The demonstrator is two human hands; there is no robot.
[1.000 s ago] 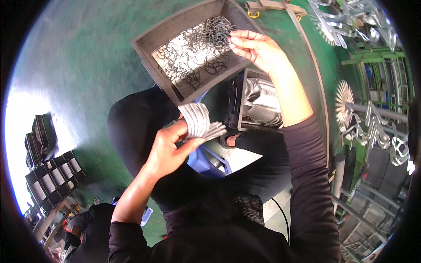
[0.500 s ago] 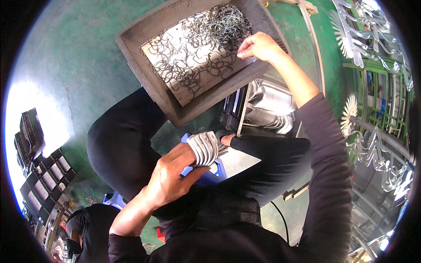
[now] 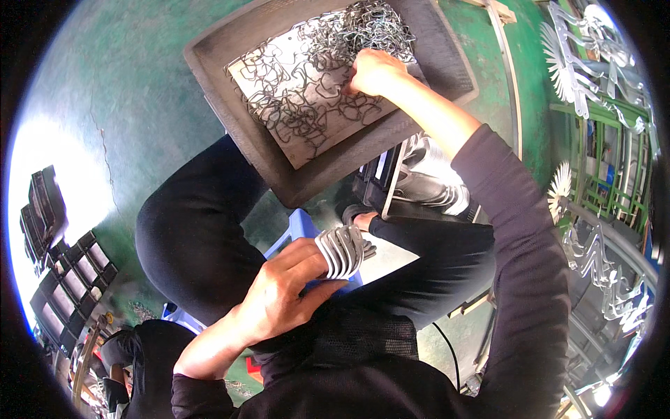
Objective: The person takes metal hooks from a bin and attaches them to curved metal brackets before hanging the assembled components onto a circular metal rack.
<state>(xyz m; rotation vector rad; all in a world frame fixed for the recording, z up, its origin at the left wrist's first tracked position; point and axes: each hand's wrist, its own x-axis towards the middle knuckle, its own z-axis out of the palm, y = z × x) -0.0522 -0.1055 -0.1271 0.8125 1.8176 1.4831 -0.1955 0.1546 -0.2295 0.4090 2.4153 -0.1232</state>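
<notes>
Grey wire hooks (image 3: 336, 46), right hand (image 3: 377, 72) now deeper among them

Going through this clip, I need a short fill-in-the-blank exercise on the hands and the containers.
1. The left hand holds a stack of curved pieces made of ____.
2. The right hand is among bent wires inside a deep tray whose colour is ____.
3. The smaller bin of shiny parts is partly hidden by the person's ____ arm.

Missing words: metal; gray; right.
</notes>
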